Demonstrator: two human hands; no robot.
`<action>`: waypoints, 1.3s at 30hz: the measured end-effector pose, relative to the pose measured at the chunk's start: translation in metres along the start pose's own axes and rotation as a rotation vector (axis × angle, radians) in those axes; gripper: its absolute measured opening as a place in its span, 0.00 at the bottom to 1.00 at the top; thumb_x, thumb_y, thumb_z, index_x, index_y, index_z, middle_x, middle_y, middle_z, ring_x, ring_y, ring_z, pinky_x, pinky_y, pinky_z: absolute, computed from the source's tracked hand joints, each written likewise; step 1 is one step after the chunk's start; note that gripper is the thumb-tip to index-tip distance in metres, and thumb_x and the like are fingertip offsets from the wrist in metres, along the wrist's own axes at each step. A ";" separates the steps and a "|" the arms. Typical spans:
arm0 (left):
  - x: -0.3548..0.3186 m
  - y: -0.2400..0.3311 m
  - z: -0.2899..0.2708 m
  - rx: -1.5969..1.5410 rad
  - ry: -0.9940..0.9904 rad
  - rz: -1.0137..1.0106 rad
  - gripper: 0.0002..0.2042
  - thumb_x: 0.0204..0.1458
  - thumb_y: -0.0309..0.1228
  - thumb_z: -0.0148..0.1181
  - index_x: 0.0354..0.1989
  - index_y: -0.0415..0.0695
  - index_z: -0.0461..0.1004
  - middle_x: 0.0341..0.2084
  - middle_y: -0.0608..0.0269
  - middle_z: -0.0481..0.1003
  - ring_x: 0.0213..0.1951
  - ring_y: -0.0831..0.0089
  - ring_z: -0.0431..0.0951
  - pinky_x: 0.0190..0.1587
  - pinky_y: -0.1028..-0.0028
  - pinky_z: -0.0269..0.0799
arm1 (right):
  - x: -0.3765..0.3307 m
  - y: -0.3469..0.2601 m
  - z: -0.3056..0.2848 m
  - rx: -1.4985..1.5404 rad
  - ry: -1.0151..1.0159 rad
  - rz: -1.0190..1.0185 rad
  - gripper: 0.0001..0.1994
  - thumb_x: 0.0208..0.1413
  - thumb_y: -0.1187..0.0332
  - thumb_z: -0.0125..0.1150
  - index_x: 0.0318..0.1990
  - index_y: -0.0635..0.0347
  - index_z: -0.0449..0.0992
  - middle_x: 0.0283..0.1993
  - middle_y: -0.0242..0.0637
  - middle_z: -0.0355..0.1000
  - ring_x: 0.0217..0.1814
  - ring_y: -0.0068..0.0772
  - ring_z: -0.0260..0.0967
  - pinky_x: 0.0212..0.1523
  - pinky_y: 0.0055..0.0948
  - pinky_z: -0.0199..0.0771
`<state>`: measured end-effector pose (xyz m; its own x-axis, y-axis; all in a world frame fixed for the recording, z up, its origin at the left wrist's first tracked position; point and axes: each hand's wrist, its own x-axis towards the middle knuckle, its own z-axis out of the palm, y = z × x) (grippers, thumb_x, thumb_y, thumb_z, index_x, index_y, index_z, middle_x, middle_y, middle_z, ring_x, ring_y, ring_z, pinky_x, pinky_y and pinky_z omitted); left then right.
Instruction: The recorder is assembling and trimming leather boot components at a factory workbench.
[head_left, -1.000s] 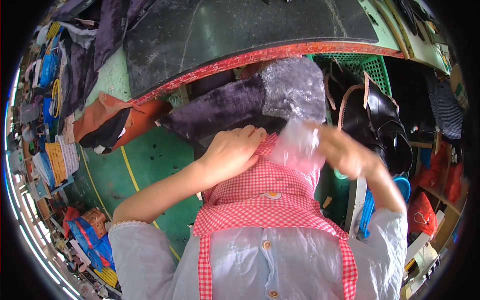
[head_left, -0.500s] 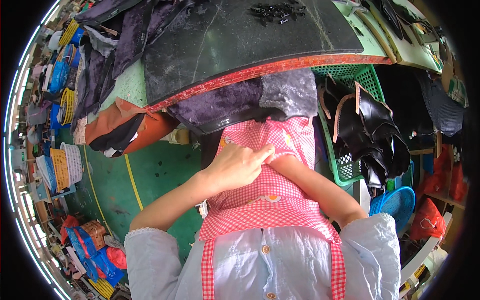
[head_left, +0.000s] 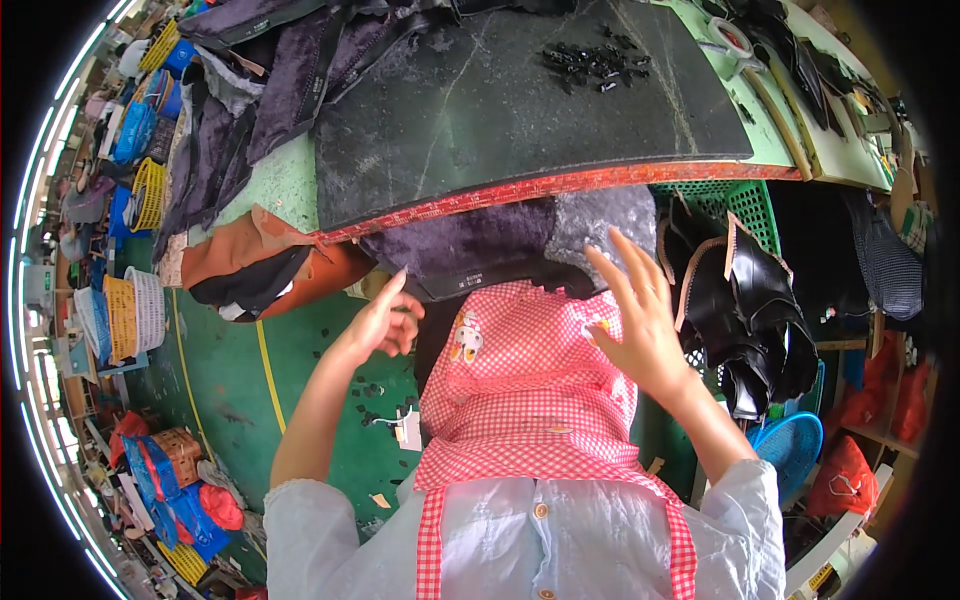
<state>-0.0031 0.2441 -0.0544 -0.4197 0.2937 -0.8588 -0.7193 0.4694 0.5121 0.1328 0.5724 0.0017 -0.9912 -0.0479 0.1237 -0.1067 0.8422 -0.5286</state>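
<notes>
My left hand (head_left: 385, 322) is raised in the air left of my red-checked apron (head_left: 530, 380), its fingers apart and partly bent, holding nothing. To the right of the apron, my right hand (head_left: 640, 325) hovers with its fingers spread, also holding nothing. Between them, below the table edge, lies a dark purple plush piece (head_left: 460, 240) with a black band along its near side. A light grey plush part (head_left: 600, 225) adjoins it on the right, close to my right fingertips.
The table carries a black slab (head_left: 500, 120) with a red ruler strip (head_left: 560, 184) along its near edge. Small black pieces (head_left: 595, 66) lie heaped on it. Dark plush pieces (head_left: 290, 95) overhang at left. A green basket (head_left: 750, 205) holds black leather pieces (head_left: 745, 290) at right.
My hands were together over the apron, the left with a finger pointing across. They have parted to either side and opened. The view has shifted slightly.
</notes>
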 end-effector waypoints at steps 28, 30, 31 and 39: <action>-0.029 -0.035 0.012 0.359 -0.161 0.693 0.06 0.48 0.21 0.59 0.32 0.43 0.68 0.18 0.76 0.62 0.21 0.87 0.58 0.24 0.81 0.54 | 0.032 0.036 -0.008 0.554 0.031 -0.017 0.11 0.50 0.84 0.57 0.41 0.64 0.77 0.45 0.37 0.77 0.59 0.39 0.69 0.61 0.33 0.66; -0.031 -0.047 -0.003 -0.142 -0.070 0.320 0.08 0.54 0.31 0.60 0.37 0.44 0.69 0.21 0.76 0.65 0.21 0.89 0.62 0.23 0.85 0.55 | 0.025 0.029 -0.004 0.565 -0.044 -0.152 0.12 0.48 0.84 0.59 0.40 0.61 0.77 0.45 0.36 0.77 0.59 0.42 0.69 0.59 0.37 0.66; -0.025 -0.048 -0.005 -0.022 -0.002 0.339 0.16 0.54 0.39 0.62 0.41 0.41 0.67 0.24 0.71 0.69 0.24 0.84 0.68 0.27 0.82 0.64 | 0.022 0.027 -0.002 0.554 -0.075 -0.191 0.12 0.47 0.84 0.60 0.39 0.60 0.77 0.45 0.35 0.77 0.59 0.42 0.69 0.59 0.38 0.65; -0.022 -0.044 0.059 0.939 0.071 0.634 0.20 0.55 0.32 0.57 0.56 0.39 0.67 0.41 0.55 0.76 0.41 0.63 0.76 0.46 0.67 0.71 | 0.020 0.036 -0.009 0.822 0.108 -0.036 0.11 0.52 0.87 0.51 0.39 0.66 0.76 0.45 0.41 0.76 0.60 0.43 0.67 0.61 0.37 0.64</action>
<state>0.0699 0.2661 -0.0572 -0.6128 0.6669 -0.4241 0.3210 0.7004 0.6375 0.1099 0.6069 -0.0076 -0.9775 0.0193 0.2100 -0.2034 0.1777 -0.9628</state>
